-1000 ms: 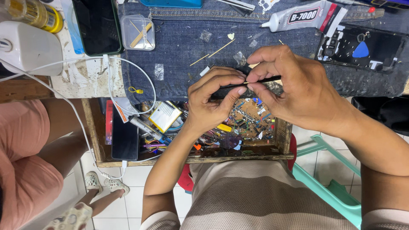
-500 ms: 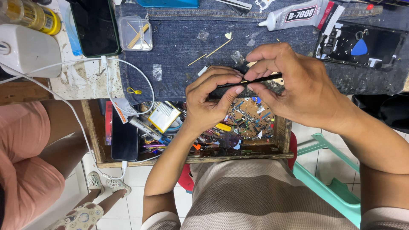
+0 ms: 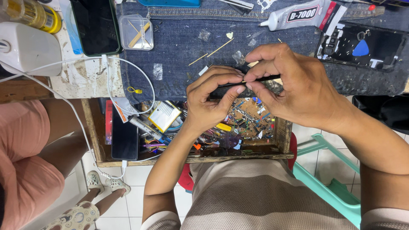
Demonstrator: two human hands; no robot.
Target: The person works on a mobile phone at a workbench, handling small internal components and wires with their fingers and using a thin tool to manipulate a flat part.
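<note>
1. We pinch a thin black strip [image 3: 255, 81] between both hands: the left hand [image 3: 211, 100] clamps its near end with thumb and fingertips, the right hand [image 3: 298, 87] clamps the far end.
2. The strip sits level, just above the denim cloth [image 3: 179, 51] on the tabletop.
3. To do this well, we judge it best to keep both pinches close together and steady, so the slim piece does not bend.
4. Below our hands an open wooden drawer [image 3: 281, 136] holds small parts and tools.
5. A glue tube [image 3: 298, 15], toothpicks [image 3: 219, 48], a clear box [image 3: 136, 32] and a dark phone [image 3: 96, 25] lie near.
6. The floor is white tile; another person's leg shows at left.
</note>
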